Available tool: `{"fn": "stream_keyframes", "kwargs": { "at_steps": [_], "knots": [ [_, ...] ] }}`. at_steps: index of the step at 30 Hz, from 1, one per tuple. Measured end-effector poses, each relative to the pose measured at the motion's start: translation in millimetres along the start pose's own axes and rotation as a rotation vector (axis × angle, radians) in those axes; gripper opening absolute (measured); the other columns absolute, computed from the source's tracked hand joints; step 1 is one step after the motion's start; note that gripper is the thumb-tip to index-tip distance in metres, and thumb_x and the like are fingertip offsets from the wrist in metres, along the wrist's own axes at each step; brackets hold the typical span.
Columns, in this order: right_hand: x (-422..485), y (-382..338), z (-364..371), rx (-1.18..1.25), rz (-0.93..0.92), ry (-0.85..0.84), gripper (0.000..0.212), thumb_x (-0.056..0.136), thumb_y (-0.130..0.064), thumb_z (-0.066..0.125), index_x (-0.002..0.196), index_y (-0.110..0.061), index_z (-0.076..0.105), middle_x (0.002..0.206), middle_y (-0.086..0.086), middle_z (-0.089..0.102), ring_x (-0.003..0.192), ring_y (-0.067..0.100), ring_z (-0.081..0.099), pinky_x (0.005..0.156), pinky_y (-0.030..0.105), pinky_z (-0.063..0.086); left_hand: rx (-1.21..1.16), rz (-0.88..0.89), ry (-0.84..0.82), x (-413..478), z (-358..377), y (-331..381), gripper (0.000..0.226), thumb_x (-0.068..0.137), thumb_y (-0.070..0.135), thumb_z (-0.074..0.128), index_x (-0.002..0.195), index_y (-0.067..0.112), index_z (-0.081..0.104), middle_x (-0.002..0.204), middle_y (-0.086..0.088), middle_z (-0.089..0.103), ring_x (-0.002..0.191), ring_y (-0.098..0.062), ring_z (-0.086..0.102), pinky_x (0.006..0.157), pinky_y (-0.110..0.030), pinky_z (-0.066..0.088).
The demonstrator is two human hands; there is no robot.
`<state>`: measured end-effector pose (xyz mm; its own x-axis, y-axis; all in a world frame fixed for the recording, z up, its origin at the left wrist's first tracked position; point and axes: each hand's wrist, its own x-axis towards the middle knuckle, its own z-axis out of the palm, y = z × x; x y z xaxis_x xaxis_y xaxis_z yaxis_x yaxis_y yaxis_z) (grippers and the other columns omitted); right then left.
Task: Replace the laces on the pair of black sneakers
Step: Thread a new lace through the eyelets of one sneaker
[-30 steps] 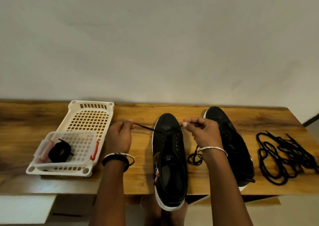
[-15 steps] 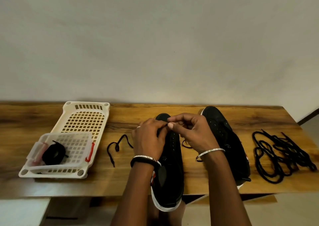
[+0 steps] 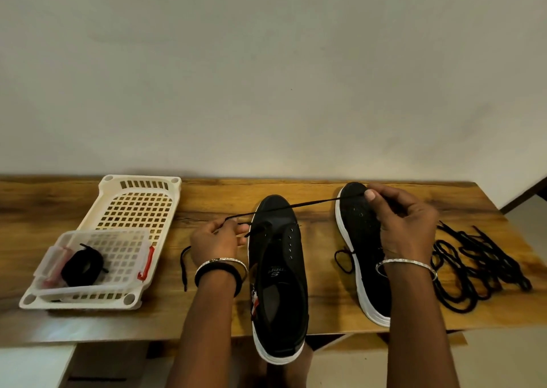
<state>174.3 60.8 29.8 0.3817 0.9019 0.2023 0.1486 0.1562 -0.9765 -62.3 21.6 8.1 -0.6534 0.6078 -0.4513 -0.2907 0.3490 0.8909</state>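
Note:
Two black sneakers with white soles stand on the wooden table. The nearer sneaker is in the middle, its heel over the front edge. The second sneaker lies to its right, partly behind my right hand. A thin black lace stretches taut over the nearer sneaker's toe. My left hand pinches the lace just left of that shoe. My right hand pinches the lace's other part above the second sneaker's toe. A loose end of lace trails on the table by my left wrist.
A cream slotted basket sits at the left with a smaller clear tray in it holding a coiled black lace. A heap of thick black laces lies at the right end. The wall runs close behind the table.
Both hands were together over the nearer sneaker's toe. They have moved apart, my right hand going right and back, and the lace is now drawn tight between them.

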Motion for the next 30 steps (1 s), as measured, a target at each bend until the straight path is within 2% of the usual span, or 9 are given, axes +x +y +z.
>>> {"fn": "stream_keyframes", "kwargs": {
  "at_steps": [3, 6, 9, 12, 17, 21, 23, 27, 30],
  "knots": [
    [-1.3, -1.5, 5.3, 0.091, 0.01, 0.002, 0.017, 0.086, -0.01, 0.077, 0.1, -0.02, 0.078, 0.093, -0.006, 0.077, 0.087, 0.003, 0.071, 0.073, 0.02, 0.056, 0.092, 0.086, -0.009, -1.4, 1.0, 2.8, 0.019, 0.09, 0.008, 0.066, 0.105, 0.02, 0.066, 0.089, 0.001, 0.073, 0.061, 0.0, 0.062, 0.048, -0.014, 0.04],
    [-7.0, -3.6, 20.5, 0.046, 0.006, -0.22, 0.017, 0.086, -0.007, 0.076, 0.101, -0.014, 0.078, 0.091, -0.007, 0.078, 0.086, -0.001, 0.07, 0.077, 0.018, 0.054, 0.359, 0.527, -0.092, -1.6, 4.4, 1.3, 0.039, 0.081, 0.007, 0.071, 0.107, 0.037, 0.068, 0.115, 0.007, 0.062, 0.092, -0.008, 0.062, 0.066, -0.018, 0.046],
    [-14.6, -7.0, 38.1, -0.036, -0.025, -0.473, 0.014, 0.086, -0.005, 0.076, 0.099, -0.009, 0.079, 0.089, -0.004, 0.077, 0.083, -0.002, 0.069, 0.071, 0.014, 0.052, 0.519, 0.84, -0.315, -8.0, 14.5, -2.2, 0.03, 0.083, 0.038, 0.067, 0.113, 0.043, 0.068, 0.116, 0.014, 0.06, 0.108, -0.012, 0.054, 0.085, -0.032, 0.047],
    [-20.3, -8.0, 50.0, -0.048, -0.059, -0.605, 0.013, 0.086, -0.005, 0.077, 0.098, -0.006, 0.079, 0.088, -0.002, 0.077, 0.076, -0.002, 0.068, 0.064, 0.012, 0.049, 0.58, 0.964, -0.306, -11.3, 21.9, -9.2, 0.023, 0.084, 0.052, 0.059, 0.1, 0.04, 0.072, 0.102, 0.02, 0.066, 0.103, -0.014, 0.056, 0.083, -0.045, 0.049],
    [-18.5, -4.7, 47.1, -0.034, -0.011, -0.6, 0.013, 0.084, -0.005, 0.078, 0.097, -0.006, 0.079, 0.084, -0.003, 0.077, 0.072, -0.004, 0.066, 0.064, 0.012, 0.048, 0.5, 0.864, -0.075, 0.0, 13.2, -7.5, 0.019, 0.091, 0.043, 0.06, 0.089, 0.03, 0.074, 0.091, 0.012, 0.068, 0.083, -0.015, 0.064, 0.076, -0.046, 0.053],
    [-11.1, -0.4, 33.4, -0.033, 0.01, -0.469, 0.014, 0.083, -0.005, 0.079, 0.094, -0.014, 0.08, 0.089, -0.003, 0.078, 0.085, 0.003, 0.071, 0.075, 0.015, 0.052, 0.331, 0.661, 0.254, 6.5, -5.7, 1.8, 0.02, 0.094, 0.031, 0.062, 0.095, 0.015, 0.074, 0.091, 0.001, 0.068, 0.074, -0.015, 0.059, 0.066, -0.028, 0.043],
    [-8.4, 1.9, 26.9, -0.048, 0.02, -0.416, 0.017, 0.083, -0.006, 0.079, 0.092, -0.02, 0.08, 0.09, -0.007, 0.078, 0.089, 0.004, 0.071, 0.079, 0.017, 0.054, 0.285, 0.6, 0.352, 10.3, -14.6, 3.2, 0.02, 0.094, 0.027, 0.063, 0.098, 0.012, 0.074, 0.092, -0.006, 0.069, 0.079, -0.02, 0.06, 0.067, -0.027, 0.039],
    [-7.7, 5.9, 21.9, -0.083, 0.009, -0.307, 0.018, 0.083, -0.009, 0.08, 0.094, -0.023, 0.079, 0.091, -0.012, 0.078, 0.093, 0.001, 0.07, 0.084, 0.016, 0.052, 0.26, 0.544, 0.434, 13.3, -21.6, 2.8, 0.022, 0.095, 0.025, 0.061, 0.104, 0.009, 0.074, 0.101, -0.013, 0.07, 0.093, -0.029, 0.063, 0.074, -0.029, 0.038],
    [-7.6, 9.6, 21.7, -0.083, 0.014, -0.193, 0.017, 0.084, -0.01, 0.079, 0.097, -0.022, 0.079, 0.093, -0.012, 0.077, 0.091, -0.003, 0.069, 0.084, 0.019, 0.054, 0.326, 0.529, 0.377, 16.5, -22.6, -0.3, 0.019, 0.094, 0.024, 0.062, 0.102, 0.012, 0.074, 0.098, -0.011, 0.072, 0.088, -0.027, 0.064, 0.072, -0.029, 0.039]
  ]
}}
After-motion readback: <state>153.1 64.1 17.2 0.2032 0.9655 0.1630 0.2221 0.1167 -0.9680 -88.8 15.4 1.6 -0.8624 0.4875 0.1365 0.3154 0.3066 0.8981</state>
